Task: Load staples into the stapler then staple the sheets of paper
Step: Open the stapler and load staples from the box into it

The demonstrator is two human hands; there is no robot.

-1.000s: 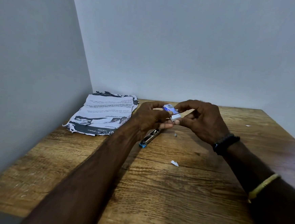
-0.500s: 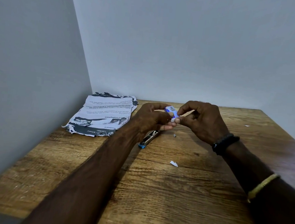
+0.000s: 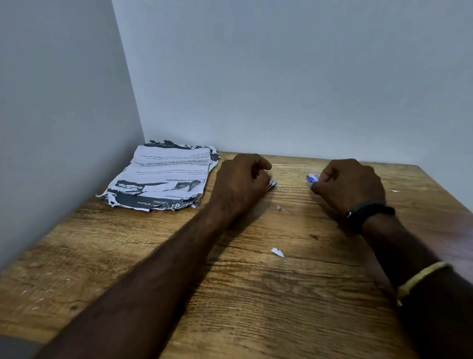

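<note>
The crumpled printed sheets of paper (image 3: 163,177) lie at the back left of the wooden table (image 3: 290,311), against the corner of the walls. My left hand (image 3: 239,181) is curled beside them, knuckles up, pinching a small pale piece (image 3: 271,184) at its fingertips; it looks like part of the staple box. Further right, my right hand (image 3: 349,185) pinches the small blue staple box (image 3: 312,178) just above the table. The two hands are apart. No stapler shows; my left hand and forearm cover the spot where it lay.
A white paper scrap (image 3: 277,252) and a tiny metal bit (image 3: 279,208) lie between my arms. Another small scrap (image 3: 395,191) sits at the back right. Grey walls close off the left and back sides of the table.
My hands, joined on the staple box before, have pulled apart: the left moved left and down over the stapler, the right moved right with the blue box.
</note>
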